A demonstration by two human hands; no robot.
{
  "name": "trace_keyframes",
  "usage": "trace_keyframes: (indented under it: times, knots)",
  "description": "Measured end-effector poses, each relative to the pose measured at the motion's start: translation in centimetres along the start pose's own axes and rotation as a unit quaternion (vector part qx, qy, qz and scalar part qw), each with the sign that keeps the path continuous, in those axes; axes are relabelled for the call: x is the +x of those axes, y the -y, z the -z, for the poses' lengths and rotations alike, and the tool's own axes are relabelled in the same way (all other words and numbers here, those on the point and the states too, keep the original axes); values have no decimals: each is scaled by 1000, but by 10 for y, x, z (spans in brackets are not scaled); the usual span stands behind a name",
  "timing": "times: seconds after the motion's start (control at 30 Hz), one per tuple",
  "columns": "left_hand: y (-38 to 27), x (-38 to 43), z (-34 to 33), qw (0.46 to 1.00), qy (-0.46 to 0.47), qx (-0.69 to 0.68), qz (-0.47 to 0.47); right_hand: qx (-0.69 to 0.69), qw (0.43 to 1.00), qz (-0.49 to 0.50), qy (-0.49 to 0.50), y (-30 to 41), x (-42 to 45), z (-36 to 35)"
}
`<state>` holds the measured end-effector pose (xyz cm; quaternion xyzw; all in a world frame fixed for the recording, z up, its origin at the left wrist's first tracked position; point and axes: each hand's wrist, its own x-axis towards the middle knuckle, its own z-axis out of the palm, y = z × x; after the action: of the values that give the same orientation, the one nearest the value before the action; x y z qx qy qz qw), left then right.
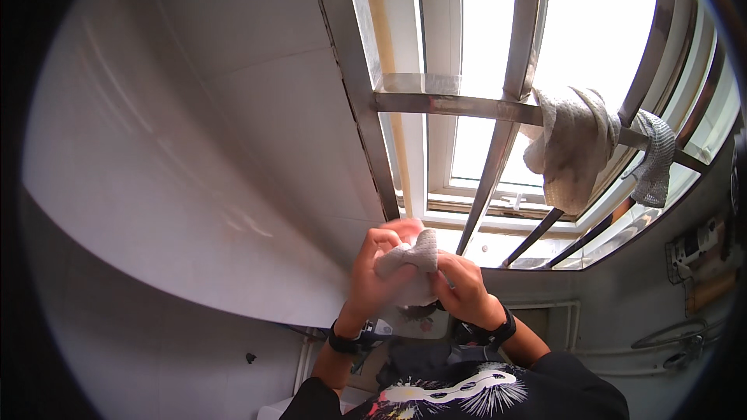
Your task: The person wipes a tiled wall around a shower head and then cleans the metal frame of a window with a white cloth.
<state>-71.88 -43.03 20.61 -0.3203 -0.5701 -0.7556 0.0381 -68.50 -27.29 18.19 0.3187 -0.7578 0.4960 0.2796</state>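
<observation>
A light grey, dotted cloth (pixel 413 255) is bunched between my two hands, below the barred window. My left hand (pixel 373 271) holds its left side, with some fingers blurred. On the right, my right hand (pixel 464 286) pinches the cloth's edge between thumb and fingers. Part of the cloth hangs between the palms and is partly hidden and blurred. A larger pale cloth (pixel 575 149) with dark stains is draped over the horizontal metal bar (pixel 467 104) to the upper right. Beside it a grey mesh cloth (pixel 655 157) hangs on the same bar.
Metal window bars (pixel 490 169) stand before a bright window. A smooth panelled wall (pixel 262 146) fills the left. Along the right wall are a wire rack (pixel 680 262) with items, a looped hose (pixel 665 335) and white pipes (pixel 618 352). A small black hook (pixel 250 357) is on the lower left wall.
</observation>
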Motion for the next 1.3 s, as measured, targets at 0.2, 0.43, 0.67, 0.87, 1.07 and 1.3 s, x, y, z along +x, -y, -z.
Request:
trace_keyframes:
  times: [0.2,0.43,0.67,0.87,1.07,1.3]
  knots:
    - [-21,14,3,952,-169,256,-13,-11,986,-63,-151,4,17,11]
    - [-68,84,5,706,-404,473,-339,-2,971,-92,-219,-17,13,31]
    - [-60,133,-13,655,-313,554,-407,-22,969,-134,-207,-32,-6,47]
    - [-35,133,-53,670,-353,517,-399,-3,959,-188,-210,-40,-17,70]
    - [-16,128,-85,700,-236,520,-429,25,957,-213,-194,-52,-17,71]
    - [-9,138,-73,643,-440,491,-390,45,950,-216,-219,-61,-35,81]
